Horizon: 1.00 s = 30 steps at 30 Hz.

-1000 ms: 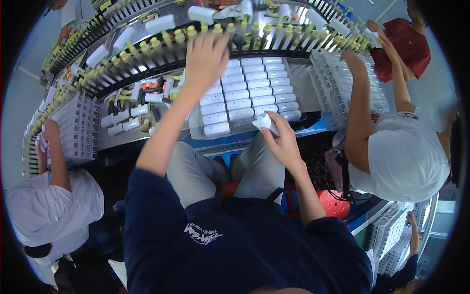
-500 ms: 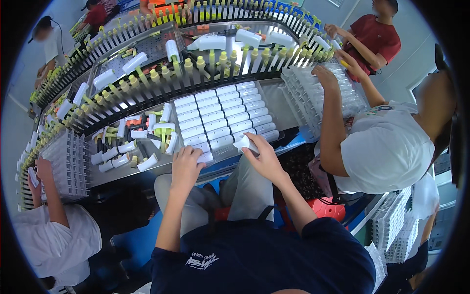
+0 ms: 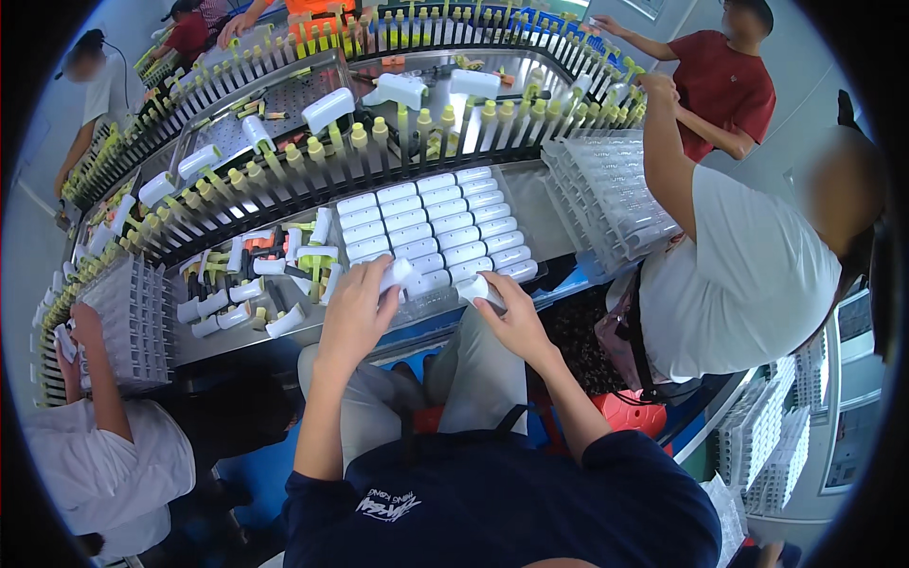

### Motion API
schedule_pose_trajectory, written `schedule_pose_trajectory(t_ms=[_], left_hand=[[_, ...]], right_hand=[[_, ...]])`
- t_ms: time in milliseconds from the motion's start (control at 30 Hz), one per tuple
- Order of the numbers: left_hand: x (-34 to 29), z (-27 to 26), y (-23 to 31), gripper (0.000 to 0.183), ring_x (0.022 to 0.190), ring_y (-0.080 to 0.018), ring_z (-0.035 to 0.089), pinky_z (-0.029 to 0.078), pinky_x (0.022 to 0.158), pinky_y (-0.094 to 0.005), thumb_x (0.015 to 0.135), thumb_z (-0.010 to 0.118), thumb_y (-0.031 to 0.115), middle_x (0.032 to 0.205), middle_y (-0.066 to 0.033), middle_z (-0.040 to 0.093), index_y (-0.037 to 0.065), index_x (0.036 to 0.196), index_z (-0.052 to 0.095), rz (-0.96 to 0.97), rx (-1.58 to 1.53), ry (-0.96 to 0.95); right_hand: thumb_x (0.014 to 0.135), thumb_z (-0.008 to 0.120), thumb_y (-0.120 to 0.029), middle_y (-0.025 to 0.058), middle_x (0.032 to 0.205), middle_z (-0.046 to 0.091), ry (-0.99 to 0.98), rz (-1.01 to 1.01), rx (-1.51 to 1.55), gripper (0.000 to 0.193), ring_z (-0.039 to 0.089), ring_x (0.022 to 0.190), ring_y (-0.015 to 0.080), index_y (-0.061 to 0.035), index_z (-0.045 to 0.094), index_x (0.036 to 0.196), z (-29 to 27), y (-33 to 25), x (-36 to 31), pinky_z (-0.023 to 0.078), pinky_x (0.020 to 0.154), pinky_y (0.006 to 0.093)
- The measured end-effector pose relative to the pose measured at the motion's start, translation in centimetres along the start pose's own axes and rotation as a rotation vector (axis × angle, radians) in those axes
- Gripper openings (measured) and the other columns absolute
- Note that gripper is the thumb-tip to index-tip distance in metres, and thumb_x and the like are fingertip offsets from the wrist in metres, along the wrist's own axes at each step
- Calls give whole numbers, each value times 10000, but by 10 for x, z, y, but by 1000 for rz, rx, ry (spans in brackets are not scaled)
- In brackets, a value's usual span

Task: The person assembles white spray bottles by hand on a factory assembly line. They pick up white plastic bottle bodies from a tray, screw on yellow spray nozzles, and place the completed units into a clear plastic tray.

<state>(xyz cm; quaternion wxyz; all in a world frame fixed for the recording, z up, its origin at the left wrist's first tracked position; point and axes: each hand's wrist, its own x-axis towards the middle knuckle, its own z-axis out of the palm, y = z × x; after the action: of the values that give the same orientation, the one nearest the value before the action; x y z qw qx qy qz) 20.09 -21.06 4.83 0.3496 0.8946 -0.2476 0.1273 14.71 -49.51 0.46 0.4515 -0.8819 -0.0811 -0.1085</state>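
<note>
A clear plastic tray lies before me, filled with rows of white rounded plastic casings. My left hand is closed around a white casing above the tray's near left part. A second white casing, tilted, is gripped between thumb and fingers of my right hand at the tray's near edge. The two held casings are apart, their ends facing each other. Left of the tray lies a loose pile of white, yellow-green, orange and black plastic parts.
Beyond the tray curves a moving-line rack of black posts with yellow caps, some carrying white casings. Stacks of clear trays stand left and right. Co-workers sit close on both sides; the right one's arm reaches to the rack.
My left hand has lifted a casing from the tray's near left corner and turned it up. My right hand stays nearly in place with its casing. The right co-worker's arm moved to the rack.
</note>
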Motion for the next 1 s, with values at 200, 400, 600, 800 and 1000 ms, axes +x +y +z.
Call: schedule_pose_trajectory(t_ms=[200, 400, 600, 800, 1000], left_hand=[[23, 2, 7, 453, 1068, -457, 655, 528, 911, -476, 982, 716, 217, 1141, -234, 673, 2, 1356, 578, -9, -109, 88], [119, -33, 0, 446, 1146, -336, 612, 492, 965, -454, 936, 748, 163, 1230, -118, 660, 63, 1349, 614, 386, 204, 253], [240, -52, -34, 408, 1269, -315, 588, 453, 1097, -459, 936, 717, 115, 1282, -81, 666, 120, 1336, 639, 567, 393, 337], [289, -46, -69, 404, 1314, -314, 580, 477, 1108, -445, 946, 725, 120, 1347, -87, 661, 138, 1343, 656, 526, 397, 148], [292, -51, -74, 386, 1339, -308, 607, 499, 1110, -444, 951, 731, 188, 1424, -115, 665, 154, 1334, 689, 453, 224, -28]], right_hand=[[991, 722, -166, 250, 1257, 663, -2, 8, 11, 448, 665, 1155, 425, 30, 601, 1376, 0, 5, -8, 525, 998, 428], [992, 723, -147, 247, 1233, 673, 34, -5, 2, 423, 674, 1137, 424, 32, 608, 1357, -5, 5, -16, 531, 977, 423], [987, 725, -124, 240, 1236, 679, 47, 15, -28, 421, 679, 1148, 416, 30, 608, 1360, -12, 6, -23, 528, 989, 419], [989, 719, -110, 228, 1215, 680, 58, 45, -23, 414, 680, 1133, 389, 22, 607, 1366, -19, 8, -29, 523, 994, 409], [996, 714, -119, 223, 1214, 681, 56, 80, -33, 411, 683, 1126, 381, 6, 608, 1373, -29, 14, -36, 526, 988, 406]])
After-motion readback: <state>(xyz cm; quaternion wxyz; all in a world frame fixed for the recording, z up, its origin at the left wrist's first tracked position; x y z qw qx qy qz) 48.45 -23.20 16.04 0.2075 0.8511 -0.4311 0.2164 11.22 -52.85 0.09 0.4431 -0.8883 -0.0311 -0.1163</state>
